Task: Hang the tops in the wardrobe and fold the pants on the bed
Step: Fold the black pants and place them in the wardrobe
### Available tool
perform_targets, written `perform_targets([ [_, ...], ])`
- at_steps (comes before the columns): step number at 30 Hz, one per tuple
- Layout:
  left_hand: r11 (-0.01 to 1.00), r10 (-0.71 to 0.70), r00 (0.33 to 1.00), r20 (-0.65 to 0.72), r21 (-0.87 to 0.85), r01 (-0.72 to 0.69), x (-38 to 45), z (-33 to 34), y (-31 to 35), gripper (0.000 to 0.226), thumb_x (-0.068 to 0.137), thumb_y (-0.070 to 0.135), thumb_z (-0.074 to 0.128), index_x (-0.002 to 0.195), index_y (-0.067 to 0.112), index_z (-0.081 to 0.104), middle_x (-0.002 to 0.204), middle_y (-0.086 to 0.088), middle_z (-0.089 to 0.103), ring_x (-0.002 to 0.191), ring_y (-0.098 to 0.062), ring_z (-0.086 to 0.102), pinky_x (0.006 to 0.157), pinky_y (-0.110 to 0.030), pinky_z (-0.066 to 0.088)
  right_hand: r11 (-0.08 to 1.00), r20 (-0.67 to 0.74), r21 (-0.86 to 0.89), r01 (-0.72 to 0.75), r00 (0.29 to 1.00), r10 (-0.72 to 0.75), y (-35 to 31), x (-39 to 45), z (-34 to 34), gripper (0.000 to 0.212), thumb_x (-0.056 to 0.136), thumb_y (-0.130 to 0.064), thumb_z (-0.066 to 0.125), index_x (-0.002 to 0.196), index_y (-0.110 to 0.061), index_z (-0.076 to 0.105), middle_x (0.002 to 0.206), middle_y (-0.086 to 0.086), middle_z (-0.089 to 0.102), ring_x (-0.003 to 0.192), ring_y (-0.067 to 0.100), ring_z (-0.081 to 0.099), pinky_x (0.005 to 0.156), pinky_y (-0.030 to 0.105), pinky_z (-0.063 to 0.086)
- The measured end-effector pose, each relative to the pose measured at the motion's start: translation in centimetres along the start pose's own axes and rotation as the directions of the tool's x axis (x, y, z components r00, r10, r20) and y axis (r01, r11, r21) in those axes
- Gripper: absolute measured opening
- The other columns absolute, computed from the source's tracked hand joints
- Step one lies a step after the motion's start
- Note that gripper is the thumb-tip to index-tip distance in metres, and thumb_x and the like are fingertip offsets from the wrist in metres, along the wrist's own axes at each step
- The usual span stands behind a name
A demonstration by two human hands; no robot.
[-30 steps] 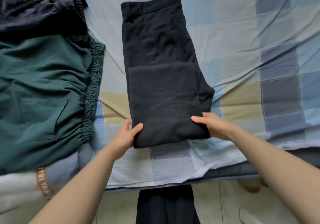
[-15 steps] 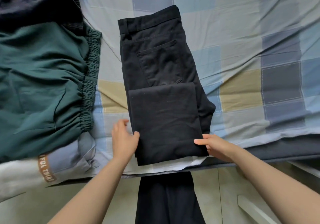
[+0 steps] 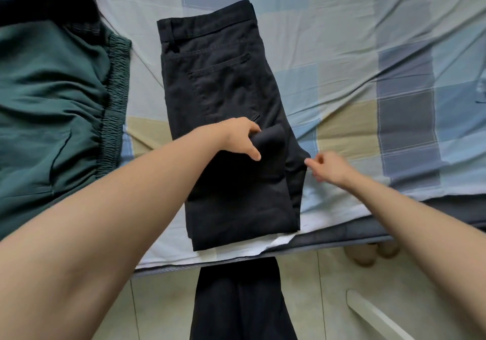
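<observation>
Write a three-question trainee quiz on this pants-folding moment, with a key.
1. True or false: the left hand grips the folded-over layer of the black pants.
2. Which garment lies left of the black pants on the bed? A) white shirt B) green pants C) red towel
3. Fill in: the right hand is at the pants' ____ edge.

Key: 1 true; 2 B; 3 right.
</observation>
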State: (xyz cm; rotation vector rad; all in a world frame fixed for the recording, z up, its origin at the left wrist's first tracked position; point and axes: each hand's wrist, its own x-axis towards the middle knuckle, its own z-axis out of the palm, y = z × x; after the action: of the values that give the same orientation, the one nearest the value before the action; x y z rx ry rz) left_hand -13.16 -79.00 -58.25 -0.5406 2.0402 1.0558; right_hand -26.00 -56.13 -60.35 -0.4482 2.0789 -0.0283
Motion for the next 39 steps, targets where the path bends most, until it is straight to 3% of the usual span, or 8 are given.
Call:
perform_targets([
  [3,0.986,0.164,0.986,0.006,0.03,-0.164,-2.4,1.9,0.8,0.021,0.079,0.029,0.075,0.099,0.027,0.071,0.085,0.01,0.067,0.096,-0.019,0.064,0.077,-0.025,0.043,0.986,-0.113,0.167,-0.016,0.993,0.035,-0.2,1.8,-2.0,0.027,0.091,-0.029,0.058,0.105,-0.005,0.059,0.103,0.018,0.067,0.098,0.034,0.063,0.092,0.045,0.05],
  [7,0.94,0.337,0.94,0.051,0.04,-0.339,-7.6,4.7,1.1,0.033,0.085,0.023,0.072,0.118,0.028,0.071,0.113,0.01,0.072,0.109,-0.009,0.062,0.092,-0.019,0.043,0.956,0.044,0.292,0.025,0.998,-0.04,-1.9,1.9,-2.3,0.048,0.091,-0.023,0.064,0.131,-0.002,0.052,0.12,0.011,0.06,0.106,0.02,0.058,0.088,0.03,0.047],
  [14,0.908,0.36,0.928,0.096,-0.264,-0.325,-14.7,6.6,-0.3,0.035,0.089,0.017,0.069,0.121,0.032,0.069,0.12,0.022,0.067,0.112,0.012,0.057,0.099,-0.016,0.044,0.995,0.025,0.089,0.039,0.999,-0.042,-5.3,0.4,-1.1,0.03,0.085,-0.016,0.059,0.063,-0.013,0.038,0.069,0.011,0.046,0.07,0.023,0.046,0.066,0.031,0.041],
  [19,0.876,0.405,0.907,0.116,-0.332,-0.349,-15.6,5.6,-0.4,0.034,0.089,0.017,0.068,0.119,0.032,0.07,0.114,0.025,0.068,0.104,0.015,0.06,0.092,-0.013,0.046,0.995,-0.003,0.003,0.099,0.995,-0.098,-10.6,-1.0,2.4,0.03,0.089,-0.029,0.048,0.069,-0.007,0.05,0.066,0.014,0.061,0.07,0.035,0.064,0.072,0.031,0.052],
  [31,0.955,0.197,0.96,-0.201,-0.184,-0.234,-4.1,-0.8,-2.0,0.011,0.092,0.032,0.064,0.082,0.033,0.068,0.081,0.011,0.068,0.078,-0.007,0.063,0.074,-0.03,0.051,0.739,0.64,0.507,-0.444,0.768,0.022,-10.3,3.3,0.8,0.089,0.079,-0.085,0.026,0.094,-0.01,0.072,0.09,0.01,0.075,0.08,0.022,0.073,0.065,0.029,0.057],
  [35,0.999,0.001,0.949,-0.315,-0.043,-0.016,-0.9,-0.2,-4.5,0.041,0.096,0.032,0.058,0.134,0.02,0.051,0.131,-0.003,0.057,0.12,-0.024,0.054,0.101,-0.044,0.045,0.834,0.346,0.484,-0.263,0.933,0.094,-8.3,2.9,0.3,0.056,0.098,-0.055,0.03,0.081,-0.012,0.061,0.073,0.007,0.066,0.06,0.021,0.059,0.056,0.027,0.047],
  [37,1.0,0.024,0.903,-0.429,0.019,-0.018,-1.3,0.4,-5.7,0.049,0.095,0.026,0.059,0.14,0.017,0.045,0.135,-0.005,0.051,0.123,-0.027,0.048,0.102,-0.047,0.043,0.996,-0.079,-0.073,0.06,0.995,-0.065,-7.3,2.1,0.1,0.02,0.094,-0.022,0.048,0.1,-0.006,0.058,0.101,0.017,0.064,0.085,0.032,0.061,0.069,0.036,0.049],
  [39,0.979,0.175,0.819,-0.546,0.184,-0.086,-2.9,1.2,-7.2,0.049,0.09,0.012,0.058,0.138,0.01,0.049,0.134,-0.009,0.052,0.122,-0.032,0.048,0.098,-0.049,0.045,0.784,-0.245,-0.545,0.296,0.839,-0.487,-6.8,0.5,0.4,0.046,0.079,0.003,0.052,0.124,-0.005,0.052,0.12,0.022,0.054,0.108,0.043,0.054,0.084,0.047,0.049],
])
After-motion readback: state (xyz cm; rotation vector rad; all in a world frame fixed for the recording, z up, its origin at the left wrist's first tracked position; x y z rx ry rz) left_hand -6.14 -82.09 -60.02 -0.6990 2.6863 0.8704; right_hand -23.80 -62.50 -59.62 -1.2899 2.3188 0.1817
